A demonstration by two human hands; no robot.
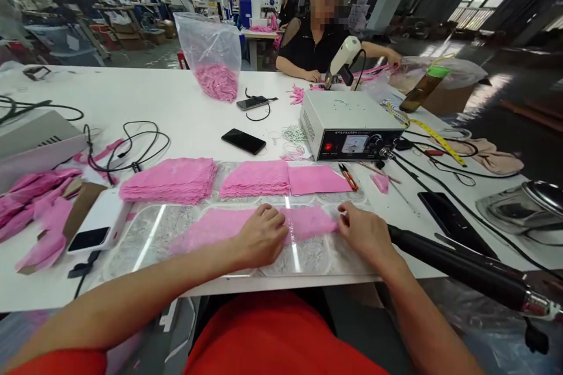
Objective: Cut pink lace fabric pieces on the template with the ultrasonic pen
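Big, cluttered sewing workshop, with a flat white table (145, 94) across the front. A thin, sheer pink fabric strip (310, 220) lies on a clear, glossy plastic sheet (149, 240), right under the left hand (264, 234); those fingers are curled on top, can't tell if they're gripping. The right hand (365, 233) has thumb and finger pinched on the strip's right end. Just beyond the left fingers there's a neat stack of pink fabric (255, 179), and orange-and-black metal snips (348, 177) sit just past the right fingertips. A black rod-shaped tool (457, 261) lies right beside the right hand.
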